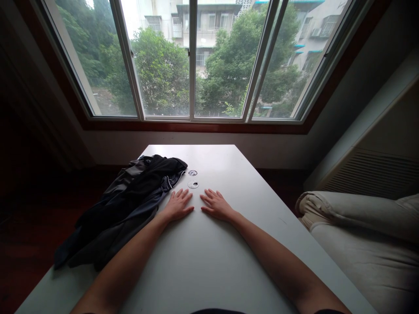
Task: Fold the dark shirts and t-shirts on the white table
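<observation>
My left hand [178, 204] lies flat on the white table [229, 174], palm down, fingers stretched out, holding nothing. My right hand [216, 204] rests flat beside it, a short gap between the two, fingers spread and empty. A heap of dark clothing [131, 196] lies on the table's left side, its edge just left of my left hand. Two small round cable grommets [193, 184] are set into the tabletop just beyond my fingertips.
A wide window [193, 61] with trees and buildings outside spans the far wall. A light-coloured cushioned sofa [360, 226] stands right of the table. A vented cabinet [376, 170] is behind the sofa. Dark floor lies to the left.
</observation>
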Tool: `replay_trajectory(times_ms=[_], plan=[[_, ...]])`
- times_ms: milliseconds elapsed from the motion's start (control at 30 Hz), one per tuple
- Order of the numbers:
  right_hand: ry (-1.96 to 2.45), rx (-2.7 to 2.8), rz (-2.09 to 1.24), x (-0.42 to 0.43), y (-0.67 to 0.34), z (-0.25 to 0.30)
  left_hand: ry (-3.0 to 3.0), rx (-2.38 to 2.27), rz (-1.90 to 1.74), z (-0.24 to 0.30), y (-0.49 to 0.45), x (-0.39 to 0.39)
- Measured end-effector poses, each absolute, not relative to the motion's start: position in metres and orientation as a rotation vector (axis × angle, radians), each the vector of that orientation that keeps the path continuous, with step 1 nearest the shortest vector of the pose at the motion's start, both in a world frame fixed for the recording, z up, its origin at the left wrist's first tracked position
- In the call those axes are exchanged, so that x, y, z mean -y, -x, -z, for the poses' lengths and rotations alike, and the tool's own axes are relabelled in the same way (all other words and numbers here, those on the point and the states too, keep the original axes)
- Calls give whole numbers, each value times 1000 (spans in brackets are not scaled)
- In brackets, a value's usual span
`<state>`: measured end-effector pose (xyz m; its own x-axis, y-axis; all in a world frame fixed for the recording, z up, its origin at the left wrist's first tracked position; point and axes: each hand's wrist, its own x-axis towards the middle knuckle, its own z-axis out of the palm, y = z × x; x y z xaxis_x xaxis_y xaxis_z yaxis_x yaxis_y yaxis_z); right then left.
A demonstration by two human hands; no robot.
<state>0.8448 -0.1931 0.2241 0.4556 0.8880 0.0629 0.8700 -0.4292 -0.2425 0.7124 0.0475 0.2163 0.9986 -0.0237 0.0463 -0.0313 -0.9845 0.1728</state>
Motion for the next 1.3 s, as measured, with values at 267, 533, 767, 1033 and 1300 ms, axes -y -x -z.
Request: replay_trajectory(times_ms=[267, 533, 767, 1033, 1300], plan=[[2469, 1511, -129, 193, -846, -223, -2972, 35, -47, -216, -712, -47], [2408, 1522, -102, 196, -853, -221, -2957, 49, -141, -255, -711, -47], [2362, 1501, -81, 198, -859, -217, -2787, -549, -667, -326, -690, -118], [2359, 1505, -34, 197, -858, -216, -2698, -1314, -269, -303, -655, -206], [2265, 1475, -2, 196, -858, -214, -2768, -849, -420, -358, -670, -129]])
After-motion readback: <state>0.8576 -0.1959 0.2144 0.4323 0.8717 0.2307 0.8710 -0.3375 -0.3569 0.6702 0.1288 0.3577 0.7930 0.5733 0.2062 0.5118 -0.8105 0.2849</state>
